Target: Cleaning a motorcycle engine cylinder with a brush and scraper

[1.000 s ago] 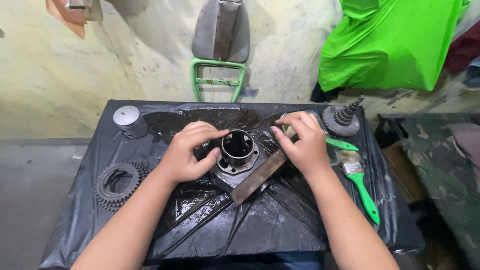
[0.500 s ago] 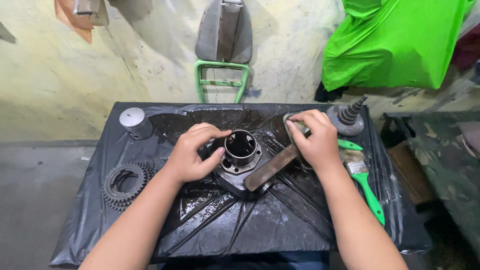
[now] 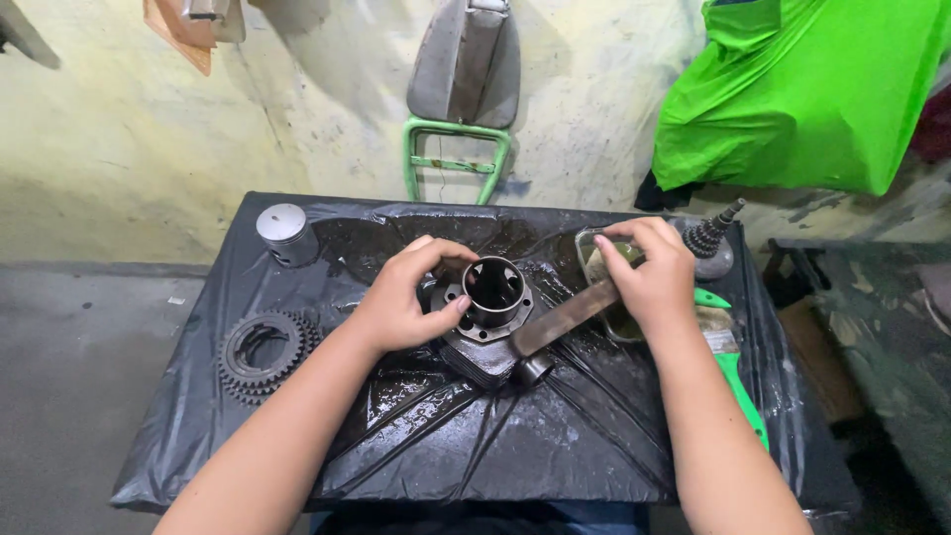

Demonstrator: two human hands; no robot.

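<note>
A rough, pale yellow plastered wall [image 3: 129, 149] fills the view from nine to one o'clock, stained and scuffed with dark streaks. At twelve o'clock a grey padded seat on a bent green metal tube frame [image 3: 458, 159] leans against it. At two o'clock a bright green plastic sheet [image 3: 812, 99] drapes over something bulky. A grey concrete floor [image 3: 79, 396] runs along nine o'clock, dusty and bare. In the centre stands a low table covered in wet, crumpled black plastic sheeting [image 3: 515, 446]. At eleven o'clock an orange-brown board [image 3: 178, 35] hangs on the wall. The light is soft and even.
</note>
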